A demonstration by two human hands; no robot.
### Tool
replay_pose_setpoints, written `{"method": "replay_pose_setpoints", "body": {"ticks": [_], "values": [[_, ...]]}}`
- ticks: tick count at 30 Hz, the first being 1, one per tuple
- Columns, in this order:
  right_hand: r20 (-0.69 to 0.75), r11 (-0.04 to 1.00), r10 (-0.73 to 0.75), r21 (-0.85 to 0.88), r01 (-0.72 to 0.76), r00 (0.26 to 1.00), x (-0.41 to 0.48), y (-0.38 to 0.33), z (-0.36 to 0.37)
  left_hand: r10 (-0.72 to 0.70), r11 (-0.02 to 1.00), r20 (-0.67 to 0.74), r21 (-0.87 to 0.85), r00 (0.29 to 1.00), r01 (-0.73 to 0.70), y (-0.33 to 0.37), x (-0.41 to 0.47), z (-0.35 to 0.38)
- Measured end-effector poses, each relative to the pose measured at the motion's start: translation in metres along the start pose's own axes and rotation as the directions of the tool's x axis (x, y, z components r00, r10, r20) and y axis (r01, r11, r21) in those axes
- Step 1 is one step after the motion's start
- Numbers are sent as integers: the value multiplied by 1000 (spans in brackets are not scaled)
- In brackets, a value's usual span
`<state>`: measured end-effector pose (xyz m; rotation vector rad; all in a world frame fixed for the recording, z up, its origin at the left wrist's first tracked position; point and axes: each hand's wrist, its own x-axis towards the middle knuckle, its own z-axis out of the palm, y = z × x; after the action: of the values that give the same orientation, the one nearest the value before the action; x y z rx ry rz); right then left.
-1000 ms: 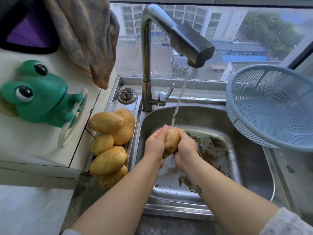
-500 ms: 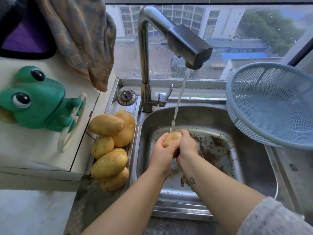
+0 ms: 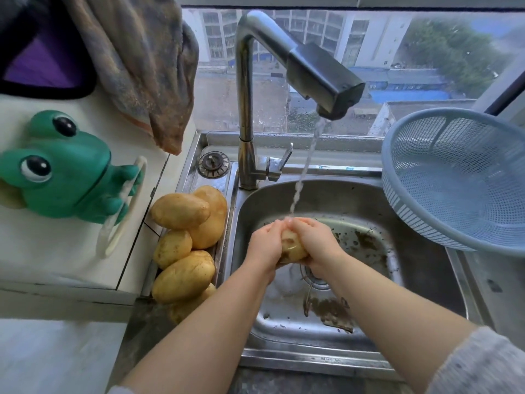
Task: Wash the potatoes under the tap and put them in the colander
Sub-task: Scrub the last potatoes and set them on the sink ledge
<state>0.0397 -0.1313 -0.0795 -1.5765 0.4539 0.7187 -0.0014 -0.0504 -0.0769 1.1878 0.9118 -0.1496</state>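
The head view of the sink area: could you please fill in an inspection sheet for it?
Surface: steel sink, wet, with dirt specks on its floor.
Job's things: one potato under the running tap; potato pile left of the basin; blue colander at right, no potatoes in it.
Clutter: green frog holder, hanging cloth, sink strainer plug.
Grippers: left hand and right hand both clasp the potato.
Cables: nothing seen.
Surroundings: window onto buildings and trees.

One potato (image 3: 292, 247) under the running tap (image 3: 324, 78), wet, clasped over the sink. Unwashed potatoes (image 3: 184, 240) piled left of basin. Blue colander (image 3: 454, 180) tilted at right, holds none.
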Motion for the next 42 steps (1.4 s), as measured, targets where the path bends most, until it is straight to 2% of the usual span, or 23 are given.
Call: {"method": "replay_pose_setpoints", "body": {"ticks": [2, 4, 6, 7, 11, 14, 15, 17, 19, 21, 23, 24, 25, 27, 29, 31, 34, 39, 42], "values": [[-116, 998, -1, 69, 10, 993, 5, -1, 1, 52, 999, 94, -21, 994, -50, -4, 1, 1], [-179, 981, 81, 186, -47, 981, 11, -1, 1, 126, 992, 215, -57, 968, -116, -11, -2, -1], [-207, 955, 163, 280, -101, 965, 12, -3, 2, 189, 982, 264, -69, 946, -177, -18, -4, -2], [-193, 954, 150, 287, -90, 970, 12, -3, 3, 207, 978, 248, -84, 947, -192, -21, -3, -3], [-139, 991, -5, 135, 24, 990, -1, -5, 7, 153, 972, 104, -194, 983, -130, -14, 2, -1], [26, 977, -188, -101, 189, 982, -10, 0, -2, 61, 972, 32, -228, 998, -53, -9, 11, -3], [101, 960, -203, -176, 218, 974, -11, 1, -8, 44, 981, 26, -188, 999, -38, -8, 13, -3], [182, 955, -130, -241, 172, 975, -12, -1, -17, 47, 995, 23, -89, 999, -45, -6, 14, -2], [157, 963, -85, -241, 121, 984, -12, -4, -20, 51, 997, 16, -65, 999, -50, -7, 11, 3], [38, 953, -161, -253, 165, 986, -9, -5, -19, 27, 990, 10, -139, 1000, -25, -5, 7, 10], [-63, 966, -194, -186, 179, 979, -5, -3, -16, 41, 978, 14, -205, 999, -37, -3, 6, 16], [-109, 983, -161, -109, 149, 981, -4, -3, -14, 75, 973, 34, -219, 997, -65, -3, 4, 17], [-153, 996, -93, -14, 92, 984, -3, -3, -12, 130, 974, 63, -197, 990, -116, -5, 1, 17], [-200, 984, 67, 173, -32, 977, -2, -3, -7, 240, 971, 144, -30, 960, -238, -12, -2, 15], [-165, 965, 130, 246, -87, 978, -5, -3, -3, 270, 954, 167, 83, 948, -287, -20, -1, 11], [-89, 962, 136, 251, -110, 987, -9, 0, 2, 256, 964, 108, 42, 961, -262, -23, 4, 7], [19, 986, 100, 133, -101, 995, -20, 3, 0, 206, 977, -45, -40, 978, -207, -15, 15, 4], [225, 993, 97, -88, -79, 970, -27, -4, -11, 43, 994, -36, -94, 998, -46, -4, 21, 7], [172, 994, 52, -108, -33, 984, -26, -2, -10, -13, 988, -48, -156, 999, 6, -2, 17, 10]]}}
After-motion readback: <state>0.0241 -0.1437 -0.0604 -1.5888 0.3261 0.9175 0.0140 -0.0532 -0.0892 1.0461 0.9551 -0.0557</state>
